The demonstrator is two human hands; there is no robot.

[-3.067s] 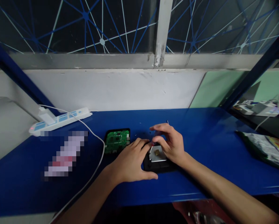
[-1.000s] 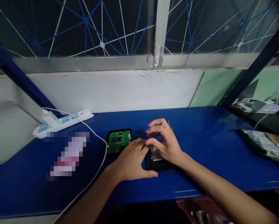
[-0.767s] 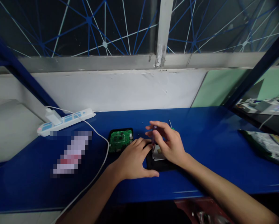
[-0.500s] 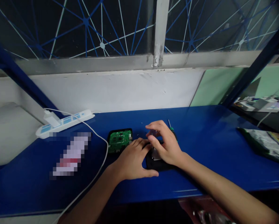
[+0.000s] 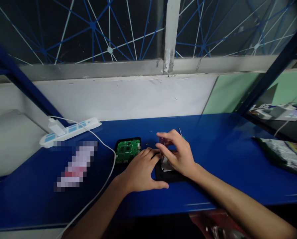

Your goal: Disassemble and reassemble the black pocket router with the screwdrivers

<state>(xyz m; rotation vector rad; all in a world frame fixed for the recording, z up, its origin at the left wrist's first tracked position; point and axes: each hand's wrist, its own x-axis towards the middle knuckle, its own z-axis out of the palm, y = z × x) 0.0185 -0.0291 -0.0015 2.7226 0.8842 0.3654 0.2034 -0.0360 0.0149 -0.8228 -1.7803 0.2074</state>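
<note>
My right hand (image 5: 180, 153) pinches the translucent handle of a small screwdriver (image 5: 162, 142), which stands nearly upright. Its thin shaft points down at a silvery metal plate (image 5: 167, 167) in a black plastic casing (image 5: 160, 176). My left hand (image 5: 143, 171) lies over the casing's left side, fingers outstretched and thumb apart, touching its edge. Just left of that hand, a green circuit board (image 5: 128, 148) sits inside a black housing. Behind my right hand, another screwdriver (image 5: 180, 132) shows a metal shaft and a bit of green handle; the rest is hidden.
A white power strip (image 5: 71, 132) with a plugged-in adapter lies at the back left. Its white cable (image 5: 113, 166) curves across the blue table (image 5: 220, 149) beside the board. A blurred-out item (image 5: 79, 162) lies left, a shiny packet (image 5: 282, 152) far right.
My right hand has shifted slightly with the screwdriver, and more of the metal plate shows beneath it. My left hand stays in place. The camera view has moved a little.
</note>
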